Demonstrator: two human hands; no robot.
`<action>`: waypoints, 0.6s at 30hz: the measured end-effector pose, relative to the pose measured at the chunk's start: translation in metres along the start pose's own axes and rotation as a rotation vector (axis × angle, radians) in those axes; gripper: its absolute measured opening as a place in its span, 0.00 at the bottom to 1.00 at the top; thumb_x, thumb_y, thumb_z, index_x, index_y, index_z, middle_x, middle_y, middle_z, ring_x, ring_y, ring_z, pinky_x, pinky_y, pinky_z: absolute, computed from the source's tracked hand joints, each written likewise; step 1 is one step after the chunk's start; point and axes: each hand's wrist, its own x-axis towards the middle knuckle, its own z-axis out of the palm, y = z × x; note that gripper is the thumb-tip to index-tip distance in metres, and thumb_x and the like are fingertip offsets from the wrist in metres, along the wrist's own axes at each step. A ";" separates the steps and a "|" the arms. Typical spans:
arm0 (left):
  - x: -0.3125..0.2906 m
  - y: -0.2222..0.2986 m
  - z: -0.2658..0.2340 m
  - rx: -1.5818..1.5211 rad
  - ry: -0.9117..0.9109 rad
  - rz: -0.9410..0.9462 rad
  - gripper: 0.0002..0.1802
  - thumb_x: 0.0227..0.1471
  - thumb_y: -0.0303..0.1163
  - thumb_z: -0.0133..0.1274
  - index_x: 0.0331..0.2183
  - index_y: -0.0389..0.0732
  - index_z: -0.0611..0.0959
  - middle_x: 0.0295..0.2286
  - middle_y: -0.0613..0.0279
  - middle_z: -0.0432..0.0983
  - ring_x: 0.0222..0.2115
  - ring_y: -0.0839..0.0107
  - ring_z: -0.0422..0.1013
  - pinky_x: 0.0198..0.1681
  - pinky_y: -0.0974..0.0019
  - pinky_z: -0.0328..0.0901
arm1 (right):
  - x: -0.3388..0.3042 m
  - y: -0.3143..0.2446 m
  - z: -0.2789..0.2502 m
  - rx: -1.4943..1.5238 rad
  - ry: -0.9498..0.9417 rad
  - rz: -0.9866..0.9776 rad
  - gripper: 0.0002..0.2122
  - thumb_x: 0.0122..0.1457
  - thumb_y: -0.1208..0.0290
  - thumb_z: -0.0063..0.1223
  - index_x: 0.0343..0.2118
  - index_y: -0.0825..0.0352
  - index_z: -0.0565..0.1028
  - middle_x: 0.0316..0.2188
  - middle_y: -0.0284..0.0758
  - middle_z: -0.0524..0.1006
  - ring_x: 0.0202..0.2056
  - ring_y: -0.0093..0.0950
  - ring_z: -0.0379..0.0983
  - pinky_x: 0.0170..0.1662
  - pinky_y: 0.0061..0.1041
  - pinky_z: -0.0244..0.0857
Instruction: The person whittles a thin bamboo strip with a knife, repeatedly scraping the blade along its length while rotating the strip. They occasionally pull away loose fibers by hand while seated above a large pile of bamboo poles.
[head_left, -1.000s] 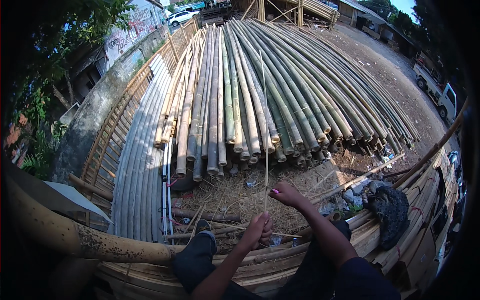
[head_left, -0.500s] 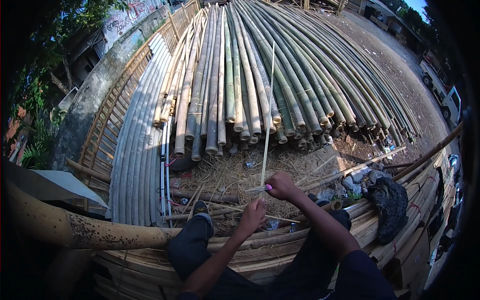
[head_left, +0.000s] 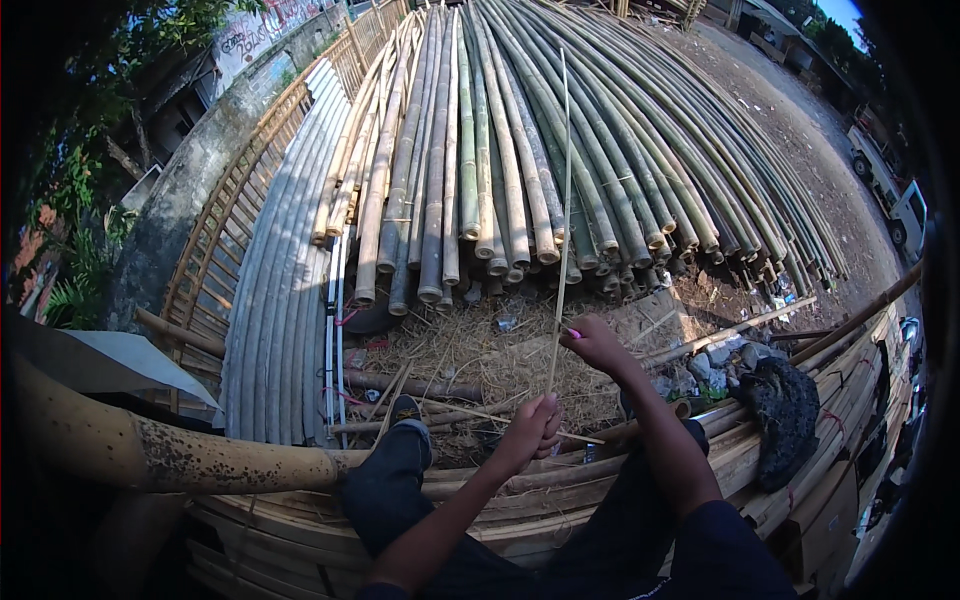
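Note:
A long, thin pale bamboo strip (head_left: pixel 566 200) stands up from my closed left hand (head_left: pixel 530 435), which grips its lower end between my knees. It leans slightly away and to the right, its tip reaching in front of the stacked poles. My right hand (head_left: pixel 595 343) is closed round a knife (head_left: pixel 572 333) with a pink handle, held against or very close to the strip above the left hand. The knife's blade hardly shows now. Whether it touches the strip I cannot tell.
Bamboo poles (head_left: pixel 480 180) lie stacked ahead, cut ends toward me. Grey corrugated sheets (head_left: pixel 275 300) and a bamboo fence (head_left: pixel 215 220) run along the left. A thick bamboo pole (head_left: pixel 230 465) is at lower left. Split bamboo (head_left: pixel 840 425) and a dark cloth-like lump (head_left: pixel 775 425) lie right.
My right hand with the knife has moved up and to the right along the strip. My left hand and the strip have shifted slightly right, and the strip's tip is higher.

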 end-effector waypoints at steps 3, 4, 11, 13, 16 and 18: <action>0.002 0.007 -0.007 0.000 0.039 0.029 0.15 0.62 0.45 0.36 0.26 0.48 0.60 0.13 0.75 0.49 0.09 0.85 0.45 0.09 0.78 0.39 | -0.007 -0.011 0.025 -0.021 -0.186 -0.206 0.15 0.47 0.62 0.49 0.16 0.72 0.70 0.13 0.48 0.67 0.19 0.47 0.65 0.25 0.41 0.58; 0.001 0.008 -0.011 -0.011 0.030 0.024 0.14 0.62 0.44 0.35 0.27 0.47 0.61 0.13 0.75 0.49 0.09 0.85 0.47 0.09 0.77 0.41 | -0.009 -0.016 0.027 -0.041 -0.204 -0.259 0.15 0.46 0.62 0.49 0.15 0.71 0.70 0.13 0.48 0.67 0.20 0.47 0.66 0.25 0.41 0.59; 0.001 -0.004 -0.013 0.454 0.179 0.221 0.15 0.62 0.43 0.35 0.26 0.46 0.60 0.12 0.74 0.49 0.09 0.85 0.46 0.10 0.78 0.41 | -0.009 -0.011 0.029 -0.259 -0.117 -0.403 0.13 0.45 0.62 0.47 0.14 0.68 0.70 0.14 0.48 0.67 0.21 0.48 0.67 0.27 0.44 0.59; -0.008 -0.011 -0.004 0.340 0.119 0.097 0.15 0.62 0.43 0.35 0.26 0.46 0.60 0.12 0.75 0.49 0.09 0.85 0.46 0.10 0.78 0.42 | -0.004 0.005 0.029 -0.256 0.119 -0.145 0.14 0.45 0.63 0.46 0.13 0.69 0.69 0.13 0.48 0.67 0.19 0.47 0.66 0.24 0.42 0.57; -0.025 -0.034 0.025 0.151 -0.054 -0.096 0.15 0.62 0.43 0.36 0.26 0.45 0.61 0.13 0.75 0.49 0.10 0.85 0.46 0.10 0.77 0.42 | 0.009 0.066 -0.031 -0.008 0.439 0.197 0.16 0.46 0.65 0.46 0.12 0.74 0.66 0.08 0.42 0.64 0.11 0.34 0.58 0.19 0.36 0.48; -0.026 -0.042 0.024 0.066 -0.144 -0.175 0.15 0.62 0.43 0.36 0.26 0.45 0.62 0.13 0.76 0.49 0.10 0.85 0.46 0.10 0.77 0.42 | 0.008 0.078 -0.043 0.310 0.537 0.347 0.15 0.48 0.68 0.47 0.11 0.71 0.62 0.09 0.25 0.57 0.14 0.16 0.51 0.18 0.27 0.44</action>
